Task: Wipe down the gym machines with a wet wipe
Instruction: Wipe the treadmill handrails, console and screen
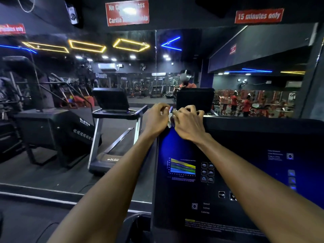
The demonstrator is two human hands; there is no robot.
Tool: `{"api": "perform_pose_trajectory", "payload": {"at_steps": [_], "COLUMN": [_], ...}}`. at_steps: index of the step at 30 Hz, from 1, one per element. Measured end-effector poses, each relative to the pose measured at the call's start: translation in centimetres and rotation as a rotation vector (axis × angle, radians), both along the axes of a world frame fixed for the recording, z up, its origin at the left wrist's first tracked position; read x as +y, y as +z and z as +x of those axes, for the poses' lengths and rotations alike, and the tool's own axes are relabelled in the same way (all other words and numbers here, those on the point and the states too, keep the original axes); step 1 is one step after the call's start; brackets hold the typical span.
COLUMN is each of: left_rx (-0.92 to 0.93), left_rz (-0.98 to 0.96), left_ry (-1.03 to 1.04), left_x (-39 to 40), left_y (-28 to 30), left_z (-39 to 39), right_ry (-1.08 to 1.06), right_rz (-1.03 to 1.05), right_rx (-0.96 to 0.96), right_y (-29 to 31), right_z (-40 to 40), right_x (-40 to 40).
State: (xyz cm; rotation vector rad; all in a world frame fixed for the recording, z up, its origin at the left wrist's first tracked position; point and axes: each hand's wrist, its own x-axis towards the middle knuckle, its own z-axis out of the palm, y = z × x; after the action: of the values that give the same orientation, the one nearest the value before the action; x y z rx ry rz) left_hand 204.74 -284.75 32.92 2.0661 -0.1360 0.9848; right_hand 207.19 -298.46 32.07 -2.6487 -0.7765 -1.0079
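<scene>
Together, both hands [175, 120] pinching wipe [170, 120], console [245, 163] corner

The left hand [156, 118] and right hand [188, 122] meet side by side at the top left corner of the treadmill console [245, 172], with the wet wipe [170, 120] between them. A wall mirror [122, 76] stands behind the console, and the signs [259, 15] hang above it.

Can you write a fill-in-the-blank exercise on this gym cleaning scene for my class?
1. Both hands hold a small white wet wipe at the top ______ corner of the black treadmill console.
2. The red sign on the right reads "15 ______ only".
3. The left hand and right hand are ______ around the wipe.

Missing words: left; minutes; curled
</scene>
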Motion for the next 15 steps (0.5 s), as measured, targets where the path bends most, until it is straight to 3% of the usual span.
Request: {"api": "perform_pose_trajectory", "payload": {"at_steps": [3, 6, 11, 15], "left_rx": [-0.015, -0.058, -0.099, 0.107], "left_rz": [0.068, 0.046, -0.207, -0.208], "left_ry": [-0.079, -0.050, 0.150, 0.192], "left_x": [-1.1, -1.2, -2.0, -2.5], "left_y": [-0.5, -2.2, -5.9, -4.2], "left_z": [0.0, 0.2, -0.4, -0.7], "right_ry": [0.058, 0.048, -0.011, -0.091], "right_rz": [0.124, 0.250, 0.154, 0.006], "right_rx": [0.159, 0.107, -0.071, -0.159], "right_y": [0.9, 0.5, -1.2, -1.8], "right_z": [0.0, 0.1, 0.3, 0.2], "right_x": [0.2, -0.2, -0.1, 0.1]}}
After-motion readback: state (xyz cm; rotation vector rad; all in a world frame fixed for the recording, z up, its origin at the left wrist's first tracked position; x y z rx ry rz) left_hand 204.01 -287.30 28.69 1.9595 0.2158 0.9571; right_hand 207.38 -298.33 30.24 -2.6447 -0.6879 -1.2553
